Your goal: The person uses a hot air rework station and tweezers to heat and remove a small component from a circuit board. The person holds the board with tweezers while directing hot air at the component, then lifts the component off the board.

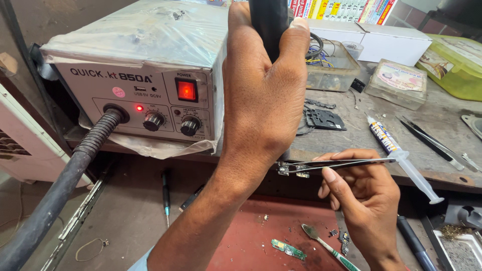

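My left hand (263,95) is wrapped tight around a black handle (269,25); its top runs out of view, and the tip is hidden behind my palm. My right hand (364,195) pinches tweezers (341,163), fingers closed on them. At the tweezer tips, just below my left wrist, sits a small circuit board (293,169), too tiny to read in detail. Beyond my left fingers stands a grey machine (140,75) with a lit red switch (186,90). A syringe (401,155) lies right of my thumb.
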